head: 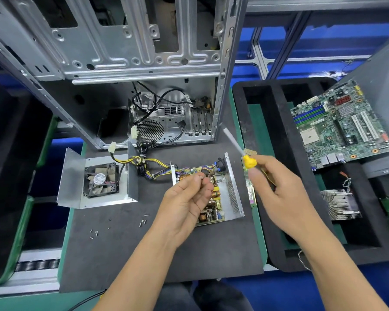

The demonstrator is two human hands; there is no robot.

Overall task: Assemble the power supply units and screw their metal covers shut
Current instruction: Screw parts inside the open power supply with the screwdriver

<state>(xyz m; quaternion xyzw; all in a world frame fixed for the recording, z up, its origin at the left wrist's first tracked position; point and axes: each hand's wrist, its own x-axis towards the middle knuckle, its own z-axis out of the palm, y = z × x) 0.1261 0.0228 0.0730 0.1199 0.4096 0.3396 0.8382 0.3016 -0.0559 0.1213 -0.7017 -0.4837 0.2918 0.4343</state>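
Observation:
An open power supply base (pixel 233 194) with its circuit board lies on the dark mat, wired by yellow and black cables (pixel 153 163) to its metal cover (pixel 72 176), which holds a black fan (pixel 101 179) and stands to the left. My left hand (pixel 189 198) hovers over the board and pinches a small screw (pixel 201 175) at its fingertips. My right hand (pixel 276 185) grips a yellow-handled screwdriver (pixel 248 161), its blurred shaft pointing up and left. Several loose screws (pixel 142 222) lie on the mat to the left of my left forearm.
An empty computer case (pixel 121 52) stands open behind the power supply. To the right, a black foam tray (pixel 276 131) holds a green motherboard (pixel 341 124) and a heatsink (pixel 339 204). The dark mat (pixel 126 254) sits on a green-edged bench.

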